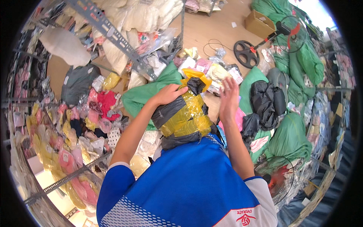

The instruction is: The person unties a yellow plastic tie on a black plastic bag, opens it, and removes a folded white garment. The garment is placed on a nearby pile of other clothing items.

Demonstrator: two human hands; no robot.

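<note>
A bulky parcel (185,117), wrapped in black plastic and bound with yellow tape, sits against the front of my body. Its far end has a gathered flap (196,81) of yellow tape around black plastic. My left hand (170,94) grips the upper left side of the parcel close to that flap, its fingers curled on the surface. My right hand (229,99) is raised just right of the parcel, apart from it, with fingers stretched out and nothing in them. The parcel's underside is hidden.
Green sacks (302,72) and black bags (266,104) are heaped on the right. Bagged clothes (90,117) cover the left. A perforated metal post (113,36) slants across the upper left. Beyond my hands stand a fan with a round black base (246,54) and a cardboard box (259,24).
</note>
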